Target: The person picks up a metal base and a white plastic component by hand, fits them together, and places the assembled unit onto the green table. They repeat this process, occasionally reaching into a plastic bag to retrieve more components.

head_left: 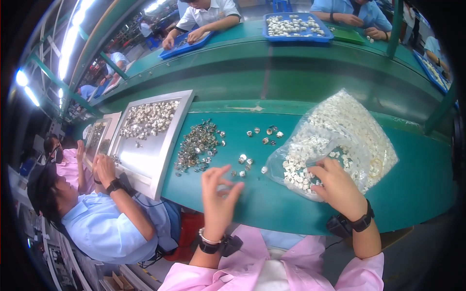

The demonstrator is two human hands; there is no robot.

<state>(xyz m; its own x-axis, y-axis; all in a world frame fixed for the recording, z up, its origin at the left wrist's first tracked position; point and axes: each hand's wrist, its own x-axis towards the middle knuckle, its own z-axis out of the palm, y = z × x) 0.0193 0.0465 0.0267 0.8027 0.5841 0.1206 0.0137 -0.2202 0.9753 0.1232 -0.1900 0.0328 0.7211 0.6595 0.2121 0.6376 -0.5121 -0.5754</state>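
My left hand (219, 196) is raised above the near edge of the green table, thumb and fingers apart, with nothing visible between them. Just beyond it lie a few small white-and-metal parts (242, 159). My right hand (338, 186) reaches to the mouth of a clear plastic bag (376, 167), its curled fingertips over small white plastic pieces (296, 172) spilling there. Thumb and index finger show a gap, and no piece is visible in it. Left of centre rests a pile of small metal parts (198, 145).
A light metal-framed tray (162, 165) holding many small parts stands at the left, beside a co-worker in blue (107, 223). Across a green partition (218, 80), other people work at blue trays (297, 38). A green post (395, 29) rises at the far right.
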